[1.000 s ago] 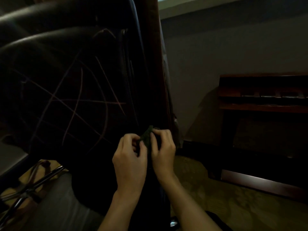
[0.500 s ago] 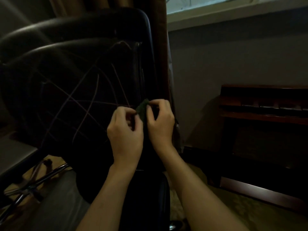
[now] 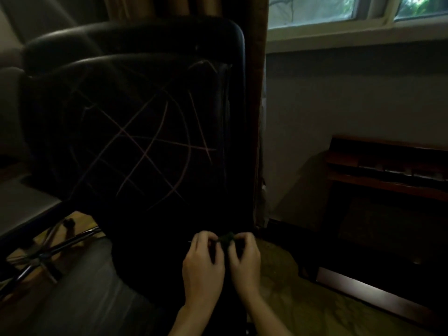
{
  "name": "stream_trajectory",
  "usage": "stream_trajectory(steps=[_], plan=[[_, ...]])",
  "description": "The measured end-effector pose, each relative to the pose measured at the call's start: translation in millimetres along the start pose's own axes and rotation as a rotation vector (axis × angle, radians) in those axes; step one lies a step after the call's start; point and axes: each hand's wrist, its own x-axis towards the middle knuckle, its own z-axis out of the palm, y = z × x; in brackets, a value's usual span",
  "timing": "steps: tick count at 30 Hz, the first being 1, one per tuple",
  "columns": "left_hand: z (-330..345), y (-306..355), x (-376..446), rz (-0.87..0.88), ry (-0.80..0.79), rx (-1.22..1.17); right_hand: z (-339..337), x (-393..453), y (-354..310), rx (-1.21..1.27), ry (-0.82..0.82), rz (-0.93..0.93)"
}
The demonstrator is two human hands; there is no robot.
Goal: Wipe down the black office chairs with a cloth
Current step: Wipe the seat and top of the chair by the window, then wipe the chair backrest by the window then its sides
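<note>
Both hands — left hand (image 3: 203, 267), right hand (image 3: 244, 261) — have dropped to lower centre, each grip still pinching the dark cloth (image 3: 226, 238) against the black chair (image 3: 135, 132).

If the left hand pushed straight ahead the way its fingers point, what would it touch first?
Probably the chair back: the left hand, pinching the cloth, points at its dark lower panel, though depth is unclear.

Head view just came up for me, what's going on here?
A person holds a small dark cloth bunched between both hands, the left hand and right hand pinching it low in front of the back of a black office chair. The fingers are curled round the cloth. Pale scribbled lines cross the chair back above the hands. Another chair's metal base shows at lower left.
</note>
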Motion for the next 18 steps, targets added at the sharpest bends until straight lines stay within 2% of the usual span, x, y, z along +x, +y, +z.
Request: stream_trajectory(steps=[2,4,7,12,15,18], plan=[[-19,6,9,-0.005,0.055,-0.122,-5,5,-29,-0.001,0.028,-0.069],[-42,15,23,0.003,0.099,-0.249,-10,14,-65,0.003,0.036,-0.215],[-78,30,43,0.0,0.113,-0.384,-18,21,-120,-0.005,-0.039,-0.357],[-113,40,63,-0.082,0.095,-0.452,-25,17,-171,-0.03,-0.151,-0.356],[-111,43,62,-0.224,0.024,-0.601,-22,22,-179,0.014,-0.12,-0.345],[-106,44,64,-0.291,0.076,-0.751,-22,38,-181,0.005,-0.162,-0.383]])
